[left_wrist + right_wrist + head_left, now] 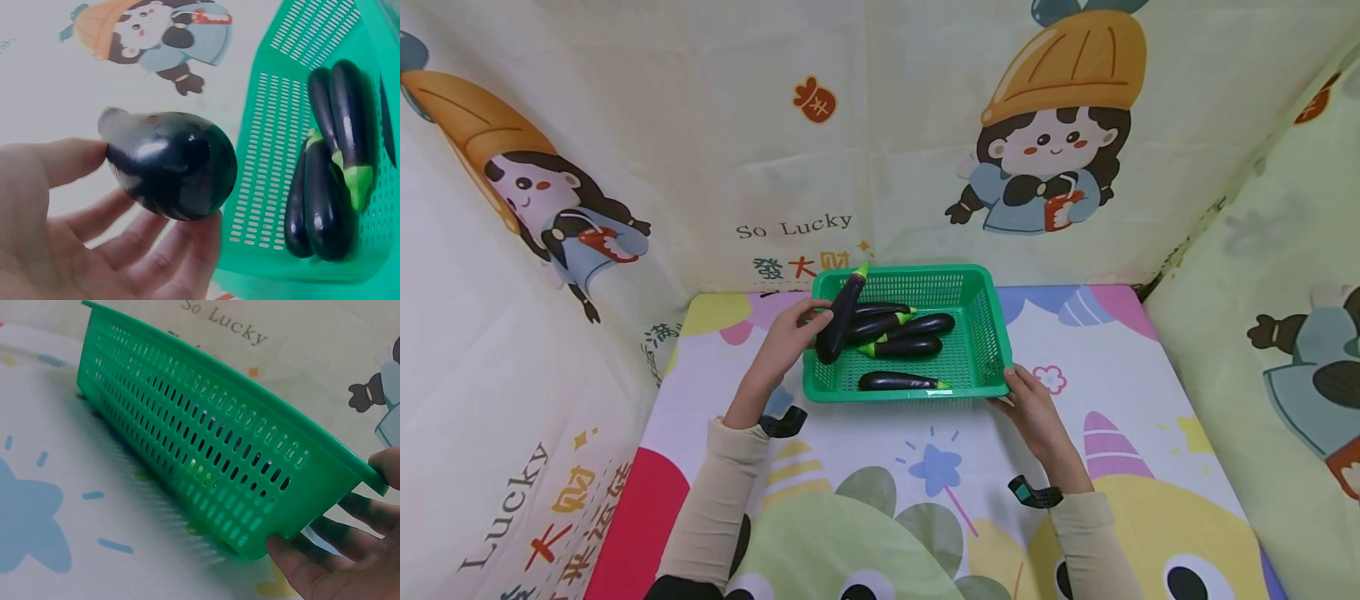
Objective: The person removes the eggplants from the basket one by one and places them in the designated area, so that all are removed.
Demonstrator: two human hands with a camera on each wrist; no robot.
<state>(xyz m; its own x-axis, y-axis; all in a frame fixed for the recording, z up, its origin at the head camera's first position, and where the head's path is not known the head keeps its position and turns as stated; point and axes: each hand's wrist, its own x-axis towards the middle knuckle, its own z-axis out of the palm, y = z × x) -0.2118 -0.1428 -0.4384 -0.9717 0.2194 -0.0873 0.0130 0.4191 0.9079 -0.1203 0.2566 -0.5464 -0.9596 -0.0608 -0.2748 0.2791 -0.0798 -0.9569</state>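
Observation:
My left hand (792, 335) grips a dark purple eggplant (178, 165) between thumb and fingers, over the left side of a green plastic basket (996, 333). Its green stem end points away from me in the head view. Inside the basket lie several more eggplants (910, 347), most grouped in the middle and one (897, 381) along the near wall. At the basket's near right corner is my right hand (1036, 412). In the right wrist view its thumb presses the rim while the fingers (300, 559) hold the corner from below.
A tablecloth (865, 467) with cartoon prints covers the table under the basket. Printed cloth walls (910, 167) stand behind it and on both sides. The basket's far rim is close to the back wall.

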